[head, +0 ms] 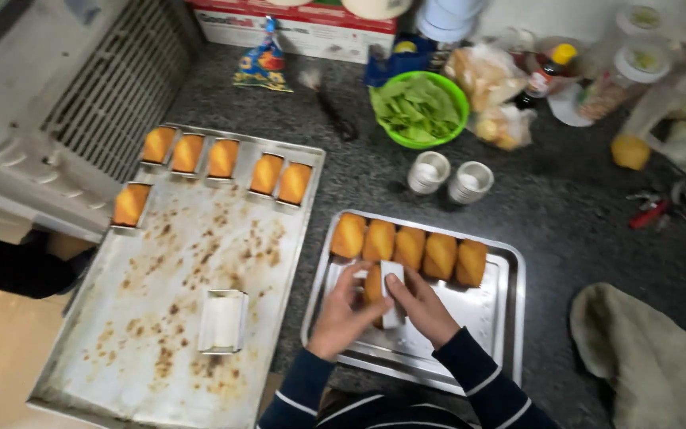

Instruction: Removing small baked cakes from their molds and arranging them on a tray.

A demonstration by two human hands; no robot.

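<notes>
Both of my hands meet over a small steel tray (pixel 510 286) on the dark counter. My left hand (pixel 341 311) and my right hand (pixel 422 306) together grip a small rectangular metal mould (pixel 391 280) with a golden cake (pixel 372 284) half out of it. A row of several turned-out golden cakes (pixel 410 248) lies along the tray's far side. To the left, a large stained baking sheet (pixel 160 318) carries several cakes still in moulds (pixel 224 159) near its far edge and one empty mould (pixel 222 321) near its middle.
A green bowl of leaves (pixel 418 107) stands behind the small tray, with two stacks of small metal cups (pixel 450 176) in front of it. Bags, bottles and jars crowd the back right. A folded cloth (pixel 645 357) lies at the right. An appliance with a grille (pixel 81 87) is at the left.
</notes>
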